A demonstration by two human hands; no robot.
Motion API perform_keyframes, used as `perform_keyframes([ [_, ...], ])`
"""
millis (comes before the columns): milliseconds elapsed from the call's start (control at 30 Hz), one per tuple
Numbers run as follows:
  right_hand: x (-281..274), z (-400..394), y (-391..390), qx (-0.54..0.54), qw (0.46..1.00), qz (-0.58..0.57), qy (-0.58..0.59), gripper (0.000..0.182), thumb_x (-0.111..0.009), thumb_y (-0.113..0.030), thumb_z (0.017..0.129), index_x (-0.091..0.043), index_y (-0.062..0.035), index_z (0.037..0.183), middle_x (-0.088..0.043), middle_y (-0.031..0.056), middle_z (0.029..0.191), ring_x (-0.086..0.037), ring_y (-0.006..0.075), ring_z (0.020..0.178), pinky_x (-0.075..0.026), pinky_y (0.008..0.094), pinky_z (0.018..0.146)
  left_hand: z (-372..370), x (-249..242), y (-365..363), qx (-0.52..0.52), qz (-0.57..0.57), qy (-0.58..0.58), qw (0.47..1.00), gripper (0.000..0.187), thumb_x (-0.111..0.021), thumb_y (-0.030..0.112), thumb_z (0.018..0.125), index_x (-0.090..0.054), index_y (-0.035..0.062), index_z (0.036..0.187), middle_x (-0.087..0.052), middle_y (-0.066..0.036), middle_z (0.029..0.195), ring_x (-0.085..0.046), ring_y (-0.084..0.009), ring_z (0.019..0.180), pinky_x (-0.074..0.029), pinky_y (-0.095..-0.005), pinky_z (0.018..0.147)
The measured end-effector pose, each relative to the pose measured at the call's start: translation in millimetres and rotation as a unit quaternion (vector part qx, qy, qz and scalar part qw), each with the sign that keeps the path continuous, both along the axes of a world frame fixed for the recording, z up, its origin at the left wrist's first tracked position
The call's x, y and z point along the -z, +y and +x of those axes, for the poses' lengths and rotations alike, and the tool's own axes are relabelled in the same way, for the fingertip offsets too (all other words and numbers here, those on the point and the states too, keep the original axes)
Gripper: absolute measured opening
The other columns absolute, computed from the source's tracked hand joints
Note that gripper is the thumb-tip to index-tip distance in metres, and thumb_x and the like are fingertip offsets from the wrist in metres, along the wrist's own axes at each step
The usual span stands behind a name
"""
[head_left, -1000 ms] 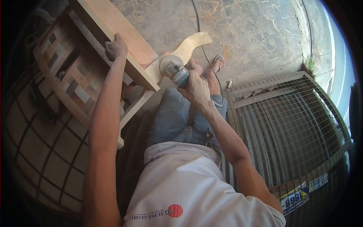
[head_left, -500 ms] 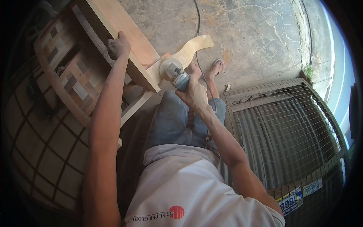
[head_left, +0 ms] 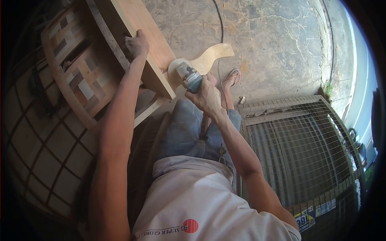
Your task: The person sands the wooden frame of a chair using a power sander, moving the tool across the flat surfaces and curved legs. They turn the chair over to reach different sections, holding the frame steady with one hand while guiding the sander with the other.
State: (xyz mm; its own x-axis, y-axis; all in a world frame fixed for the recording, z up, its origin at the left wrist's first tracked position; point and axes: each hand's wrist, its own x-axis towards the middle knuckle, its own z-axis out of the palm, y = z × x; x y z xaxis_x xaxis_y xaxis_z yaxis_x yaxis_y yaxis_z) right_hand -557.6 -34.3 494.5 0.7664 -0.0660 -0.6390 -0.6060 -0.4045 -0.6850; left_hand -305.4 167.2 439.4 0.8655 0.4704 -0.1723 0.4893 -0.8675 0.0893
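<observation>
My right hand [head_left: 207, 96] grips the body of an angle grinder [head_left: 185, 75], whose round disc presses against a curved pale wooden leg [head_left: 213, 54] of an overturned piece of furniture. My left hand [head_left: 136, 45] clasps the edge of a thick wooden plank [head_left: 142, 36] on that same piece, just left of the grinder. The grinder's black cord [head_left: 219, 24] runs away across the concrete floor. My feet in sandals [head_left: 233, 76] rest beyond the grinder.
A patchwork wooden panel [head_left: 78, 68] forms the furniture's left side. A wire-mesh cage with corrugated sheet [head_left: 305, 148] lies on the right. A tiled floor [head_left: 44, 156] spreads at lower left, cracked concrete [head_left: 277, 36] ahead.
The view has shifted so that furniture and hands sit slightly right and lower. My right hand has slid the grinder a little along the leg; my left hand keeps its hold.
</observation>
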Motion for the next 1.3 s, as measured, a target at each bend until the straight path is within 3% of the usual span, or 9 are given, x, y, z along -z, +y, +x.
perform_keyframes([
  [233, 14.4, 12.3, -22.6, -0.027, 0.995, -0.092, -0.032, 0.057, -0.086, -0.029, 0.078, -0.059, 0.0053, 0.114, -0.074, 0.0247, 0.104, -0.075, 0.0470, 0.096, -0.060, 0.0536, 0.084, -2.2, -3.8, -4.5, 0.013, 0.022, 0.014, 1.000, 0.056, -0.052, 0.049, 0.102, -0.071, 0.0022, 0.127, -0.070, -0.026, 0.131, -0.070, -0.0467, 0.119, -0.058, -0.0557, 0.099],
  [333, 8.9, 8.4, -14.8, 0.006, 0.994, -0.107, -0.023, 0.057, -0.086, -0.029, 0.078, -0.058, 0.0047, 0.114, -0.073, 0.0251, 0.105, -0.075, 0.0470, 0.095, -0.060, 0.0535, 0.083, 2.5, 2.0, 2.3, -0.028, -0.023, -0.011, 0.999, 0.072, -0.057, 0.060, 0.094, -0.067, 0.0004, 0.133, -0.072, -0.027, 0.135, -0.069, -0.0494, 0.124, -0.054, -0.0595, 0.106],
  [600, 6.7, -1.1, 1.8, 0.030, 0.994, -0.105, 0.004, 0.062, -0.087, -0.029, 0.078, -0.053, 0.0030, 0.120, -0.073, 0.0266, 0.111, -0.075, 0.0482, 0.096, -0.060, 0.0547, 0.082, 0.4, -4.5, -5.8, -0.038, -0.023, 0.002, 0.999, 0.069, -0.055, 0.058, 0.094, -0.067, 0.0020, 0.133, -0.074, -0.026, 0.133, -0.071, -0.0492, 0.122, -0.054, -0.0594, 0.105],
  [700, 8.9, -2.1, 0.7, 0.014, 0.994, -0.102, 0.020, 0.072, -0.087, -0.027, 0.078, -0.051, 0.0026, 0.133, -0.074, 0.0271, 0.114, -0.075, 0.0479, 0.100, -0.060, 0.0550, 0.084, 0.2, -5.6, -6.3, -0.050, -0.035, 0.006, 0.998, 0.069, -0.055, 0.058, 0.094, -0.066, 0.0024, 0.133, -0.074, -0.026, 0.133, -0.071, -0.0491, 0.122, -0.054, -0.0596, 0.105],
  [800, 1.6, -18.1, -0.3, 0.019, 0.994, -0.105, 0.011, 0.061, -0.086, -0.034, 0.081, -0.060, 0.0041, 0.121, -0.075, 0.0281, 0.110, -0.075, 0.0480, 0.101, -0.058, 0.0541, 0.087, -2.8, -9.1, -9.7, -0.031, -0.038, -0.002, 0.999, 0.068, -0.055, 0.058, 0.095, -0.066, 0.0022, 0.133, -0.073, -0.026, 0.134, -0.071, -0.0489, 0.122, -0.055, -0.0598, 0.104],
  [900, -2.3, -37.5, -4.9, 0.032, 0.995, -0.099, -0.014, 0.061, -0.086, -0.034, 0.081, -0.060, 0.0034, 0.122, -0.075, 0.0270, 0.112, -0.075, 0.0477, 0.101, -0.058, 0.0544, 0.088, -3.0, -1.4, -3.4, -0.027, -0.025, -0.013, 0.999, 0.065, -0.059, 0.056, 0.095, -0.066, -0.0010, 0.126, -0.074, -0.027, 0.127, -0.074, -0.0473, 0.114, -0.059, -0.0578, 0.097],
  [1000, -5.2, -33.7, -5.8, 0.031, 0.996, -0.079, 0.008, 0.090, -0.086, -0.026, 0.080, -0.043, -0.0082, 0.157, -0.074, 0.0259, 0.125, -0.074, 0.0461, 0.114, -0.060, 0.0522, 0.093, -0.4, 7.2, -0.2, -0.021, -0.014, -0.017, 1.000, 0.065, -0.061, 0.056, 0.095, -0.065, -0.0026, 0.123, -0.075, -0.026, 0.123, -0.076, -0.0461, 0.110, -0.062, -0.0563, 0.093],
  [1100, -2.8, -10.3, 1.8, 0.022, 0.996, -0.087, 0.026, 0.084, -0.085, -0.026, 0.081, -0.047, -0.0084, 0.153, -0.073, 0.0258, 0.127, -0.073, 0.0457, 0.116, -0.059, 0.0520, 0.095, 0.3, 3.4, -0.9, -0.019, -0.001, -0.011, 1.000, 0.066, -0.060, 0.057, 0.095, -0.066, -0.0024, 0.123, -0.075, -0.027, 0.123, -0.076, -0.0455, 0.110, -0.062, -0.0559, 0.092],
  [1300, 4.3, 2.1, -6.2, -0.008, 0.994, -0.094, 0.057, 0.068, -0.085, -0.027, 0.079, -0.056, 0.0020, 0.133, -0.072, 0.0270, 0.128, -0.074, 0.0466, 0.110, -0.059, 0.0519, 0.094, -0.7, 3.5, -0.4, -0.020, -0.003, -0.006, 1.000, 0.066, -0.058, 0.057, 0.095, -0.066, -0.0025, 0.123, -0.075, -0.026, 0.123, -0.077, -0.0450, 0.109, -0.062, -0.0555, 0.092],
])
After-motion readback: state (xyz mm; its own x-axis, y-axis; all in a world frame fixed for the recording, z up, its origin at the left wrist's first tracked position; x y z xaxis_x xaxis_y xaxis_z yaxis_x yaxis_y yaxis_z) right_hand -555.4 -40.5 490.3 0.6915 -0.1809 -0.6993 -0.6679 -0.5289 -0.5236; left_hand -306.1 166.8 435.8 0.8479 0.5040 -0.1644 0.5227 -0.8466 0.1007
